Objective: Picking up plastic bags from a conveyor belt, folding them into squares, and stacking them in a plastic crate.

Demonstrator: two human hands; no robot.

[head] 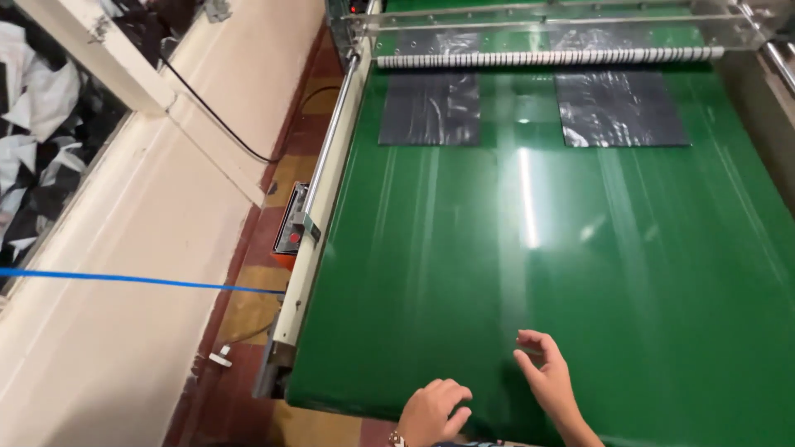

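Observation:
A wide green conveyor belt (530, 248) fills the view. Two dark plastic bags lie flat on it at the far end, one on the left (431, 108) and one on the right (621, 108), just past a white ribbed roller (546, 58). My left hand (431, 412) rests at the belt's near edge with its fingers curled under and nothing in it. My right hand (542, 377) lies a little further in on the belt, fingers apart and slightly bent, holding nothing. Both hands are far from the bags.
A metal rail (327, 157) runs along the belt's left side, with a small orange box (290, 232) fixed to it. A cream wall (124, 273) stands to the left, crossed by a blue cord (124, 279) and a black cable (207, 108).

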